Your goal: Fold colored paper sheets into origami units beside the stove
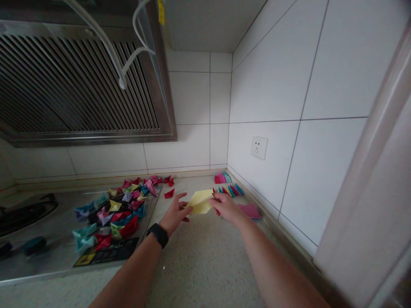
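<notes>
A pale yellow sheet of folding paper [200, 202] is held between my two hands, above the speckled counter [205, 265]. Its left corners look folded in. My left hand [176, 210] pinches the left end between thumb and a finger, with the other fingers spread; a dark watch is on that wrist. At the right end, my right hand [224, 206] grips the paper between thumb and curled fingers. Close behind the right hand stands a row of small folded paper pieces [233, 190] in several colours. Partly hidden by my right forearm lies a pink stack of paper [250, 210].
Many folded paper boats [115, 214] cover the right part of the gas stove [64, 261]. A red paper boat [169, 193] sits beside it. More coloured paper [222, 178] lies in the back corner. A range hood [80, 85] hangs above; a socket [259, 147] is on the tiled right wall.
</notes>
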{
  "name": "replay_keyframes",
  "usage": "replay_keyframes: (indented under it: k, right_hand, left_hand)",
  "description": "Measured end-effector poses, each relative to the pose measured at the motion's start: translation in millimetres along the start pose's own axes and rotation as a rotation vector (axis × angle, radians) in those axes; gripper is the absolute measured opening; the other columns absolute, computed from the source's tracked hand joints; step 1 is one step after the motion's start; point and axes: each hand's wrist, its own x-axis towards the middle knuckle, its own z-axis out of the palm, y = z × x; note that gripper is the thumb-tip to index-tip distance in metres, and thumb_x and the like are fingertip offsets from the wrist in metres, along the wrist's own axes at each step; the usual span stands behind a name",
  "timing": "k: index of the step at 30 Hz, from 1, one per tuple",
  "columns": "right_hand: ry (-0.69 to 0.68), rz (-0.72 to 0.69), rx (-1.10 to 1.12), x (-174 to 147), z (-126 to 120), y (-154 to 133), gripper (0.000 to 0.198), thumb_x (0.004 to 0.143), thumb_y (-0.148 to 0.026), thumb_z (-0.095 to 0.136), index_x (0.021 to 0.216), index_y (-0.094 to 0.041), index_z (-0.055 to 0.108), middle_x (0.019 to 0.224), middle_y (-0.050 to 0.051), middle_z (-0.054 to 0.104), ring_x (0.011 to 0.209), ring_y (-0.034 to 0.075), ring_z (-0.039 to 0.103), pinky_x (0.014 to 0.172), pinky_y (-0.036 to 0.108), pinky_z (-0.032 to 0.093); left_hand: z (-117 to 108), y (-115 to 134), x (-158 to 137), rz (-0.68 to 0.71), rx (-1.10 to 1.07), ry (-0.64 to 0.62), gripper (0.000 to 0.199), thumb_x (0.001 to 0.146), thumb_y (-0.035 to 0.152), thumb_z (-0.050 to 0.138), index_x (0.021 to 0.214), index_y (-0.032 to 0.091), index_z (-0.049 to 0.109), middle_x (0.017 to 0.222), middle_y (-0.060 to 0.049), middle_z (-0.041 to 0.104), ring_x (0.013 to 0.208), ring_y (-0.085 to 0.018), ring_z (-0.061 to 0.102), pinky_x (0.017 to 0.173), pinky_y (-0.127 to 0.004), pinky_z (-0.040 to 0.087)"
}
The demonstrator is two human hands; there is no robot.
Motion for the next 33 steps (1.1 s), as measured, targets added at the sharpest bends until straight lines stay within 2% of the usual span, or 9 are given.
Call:
replay_keyframes:
  k: [5, 9, 15, 18, 22, 26, 33]
  right_hand:
    - [-0.003, 0.016, -0.006, 4, -2, 9, 0.034, 0.084, -0.044, 0.046, 0.093, -0.013, 0.055, 0.057, -0.003, 0.045, 0.046, 0.002, 0.038, 0.044, 0.012, 0.028]
    - [0.002, -0.007, -0.005, 2, -3, 9, 0.038, 0.084, -0.047, 0.047, 0.098, -0.014, 0.056, 0.059, -0.002, 0.046, 0.047, 0.002, 0.039, 0.044, 0.012, 0.026]
    - [0.163, -0.051, -0.007, 5, -7, 7, 0.047, 0.077, -0.055, 0.055, 0.097, -0.014, 0.06, 0.063, -0.001, 0.049, 0.051, 0.002, 0.043, 0.044, 0.011, 0.027]
    - [0.232, -0.068, -0.025, 7, -9, 9, 0.049, 0.076, -0.057, 0.056, 0.095, -0.012, 0.062, 0.064, 0.0, 0.051, 0.052, 0.003, 0.043, 0.045, 0.012, 0.029]
    - [0.257, -0.096, -0.01, 6, -10, 9, 0.048, 0.075, -0.056, 0.057, 0.093, -0.013, 0.063, 0.064, 0.0, 0.052, 0.051, 0.003, 0.042, 0.045, 0.012, 0.03]
    - [0.329, -0.111, 0.014, 3, -10, 7, 0.047, 0.075, -0.057, 0.056, 0.091, -0.014, 0.063, 0.067, 0.0, 0.054, 0.051, 0.003, 0.041, 0.046, 0.013, 0.032]
    - [0.459, -0.089, -0.023, -2, -18, 5, 0.049, 0.075, -0.058, 0.054, 0.091, -0.012, 0.065, 0.063, 0.001, 0.054, 0.05, 0.003, 0.04, 0.047, 0.014, 0.03]
  left_hand:
    - [-2, 2, -3, -0.071, -0.038, -0.041, 0.062, 0.076, 0.036, 0.067, 0.129, 0.022, 0.036, 0.105, -0.009, 0.057, 0.089, -0.018, 0.06, 0.057, -0.022, 0.05]
    - [-4, -2, -2, -0.079, -0.023, -0.043, 0.057, 0.077, 0.036, 0.067, 0.125, 0.021, 0.04, 0.101, -0.008, 0.059, 0.085, -0.015, 0.06, 0.057, -0.021, 0.049]
    - [-5, -4, 1, -0.081, -0.004, -0.024, 0.057, 0.074, 0.035, 0.07, 0.122, 0.019, 0.042, 0.097, -0.007, 0.06, 0.082, -0.015, 0.06, 0.055, -0.02, 0.048]
    - [-2, -2, 0, -0.068, -0.005, -0.014, 0.061, 0.072, 0.033, 0.071, 0.123, 0.019, 0.041, 0.097, -0.008, 0.059, 0.08, -0.015, 0.059, 0.053, -0.02, 0.048]
    - [1, 2, -2, -0.037, -0.03, 0.012, 0.071, 0.072, 0.035, 0.071, 0.13, 0.022, 0.031, 0.105, -0.009, 0.055, 0.082, -0.016, 0.059, 0.052, -0.021, 0.048]
    - [0, 0, -2, -0.038, -0.045, 0.048, 0.065, 0.079, 0.044, 0.063, 0.132, 0.023, 0.031, 0.11, -0.011, 0.054, 0.089, -0.019, 0.059, 0.051, -0.022, 0.049]
    - [-2, -6, 4, -0.082, 0.036, 0.082, 0.055, 0.087, 0.053, 0.046, 0.129, 0.021, 0.034, 0.114, -0.014, 0.052, 0.078, -0.016, 0.061, 0.047, -0.022, 0.047]
